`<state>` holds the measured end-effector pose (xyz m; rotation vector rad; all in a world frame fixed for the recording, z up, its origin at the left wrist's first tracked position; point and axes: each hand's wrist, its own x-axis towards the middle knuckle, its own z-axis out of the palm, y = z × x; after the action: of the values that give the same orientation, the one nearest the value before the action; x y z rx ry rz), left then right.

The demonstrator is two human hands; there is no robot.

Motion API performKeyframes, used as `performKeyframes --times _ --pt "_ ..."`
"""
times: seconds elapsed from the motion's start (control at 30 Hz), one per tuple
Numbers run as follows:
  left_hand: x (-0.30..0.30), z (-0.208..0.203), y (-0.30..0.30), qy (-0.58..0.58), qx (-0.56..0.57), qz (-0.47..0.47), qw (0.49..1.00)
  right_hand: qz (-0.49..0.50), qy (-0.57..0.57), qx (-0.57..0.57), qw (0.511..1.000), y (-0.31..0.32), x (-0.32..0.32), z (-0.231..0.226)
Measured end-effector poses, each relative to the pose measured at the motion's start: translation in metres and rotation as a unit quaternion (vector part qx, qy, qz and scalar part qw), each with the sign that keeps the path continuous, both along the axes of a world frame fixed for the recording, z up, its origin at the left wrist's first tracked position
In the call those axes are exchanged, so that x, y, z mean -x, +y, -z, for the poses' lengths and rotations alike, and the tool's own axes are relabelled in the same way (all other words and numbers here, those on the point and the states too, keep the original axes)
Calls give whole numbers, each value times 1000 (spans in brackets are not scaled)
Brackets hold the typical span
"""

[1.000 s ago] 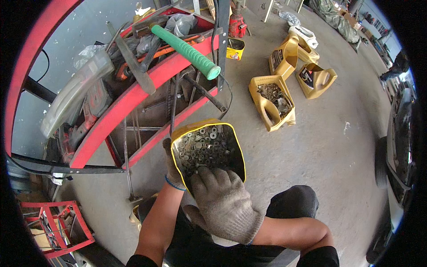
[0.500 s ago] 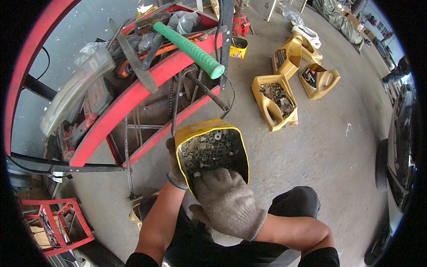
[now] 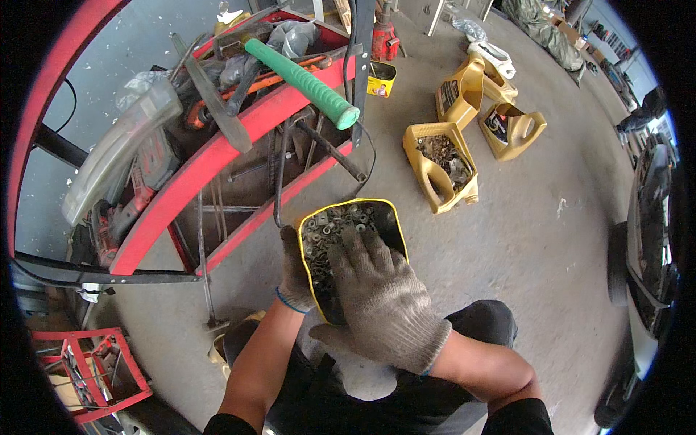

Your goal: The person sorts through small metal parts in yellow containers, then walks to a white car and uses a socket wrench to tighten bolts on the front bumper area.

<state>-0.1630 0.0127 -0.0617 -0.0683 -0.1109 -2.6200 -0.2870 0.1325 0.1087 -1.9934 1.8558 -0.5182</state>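
Note:
A square yellow-rimmed tub (image 3: 390,228) is held up in front of my knees, its mouth tilted toward me. Inside lies a heap of small metal nuts and washers (image 3: 319,233). My gloved left hand (image 3: 293,270) grips the tub's left side; its fingers are partly hidden behind the wall. Over the near part of the tub spreads my right hand (image 3: 388,304), also in a grey knitted glove. Its fingers stretch out over the nuts and the thumb sticks out to the left, outside the rim. I see nothing grasped in it.
On the left stands a red-framed tool cart (image 3: 181,181) with a green-handled tool (image 3: 304,83) and several others. Cut gold jugs (image 3: 431,190) sit on the concrete floor at the right, one filled with small parts. A red jack (image 3: 384,40) and a small yellow tub (image 3: 380,78) are farther back.
The tub's mouth has turned more toward me, so less of its outer far side shows. My right hand has straightened its fingers and reached farther over the nuts.

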Motion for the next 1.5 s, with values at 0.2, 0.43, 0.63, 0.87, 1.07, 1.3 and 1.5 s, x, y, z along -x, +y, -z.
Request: performKeyframes --times 0.2,0.43,0.63,0.87,1.07,1.3,1.5 --pt "-2 -10 -5 -135 64 -48 988 -35 -21 39 998 14 -16 -2" --pt "-9 -7 -8 -181 73 -43 980 -82 -8 3 997 20 -23 10" --pt "-11 -13 -5 -155 103 -29 982 -91 -11 2 996 19 -20 15" --pt "-9 -15 -1 -244 160 -37 956 -80 -43 18 996 15 -15 19" --pt "-10 -6 -1 -106 103 25 989 -96 -77 -58 991 4 -10 18" --pt "-8 -1 4 110 -340 147 922 -72 -63 22 995 1 -4 29" --pt "-4 -11 -3 -186 117 -1 976 -80 -46 27 995 2 7 3"
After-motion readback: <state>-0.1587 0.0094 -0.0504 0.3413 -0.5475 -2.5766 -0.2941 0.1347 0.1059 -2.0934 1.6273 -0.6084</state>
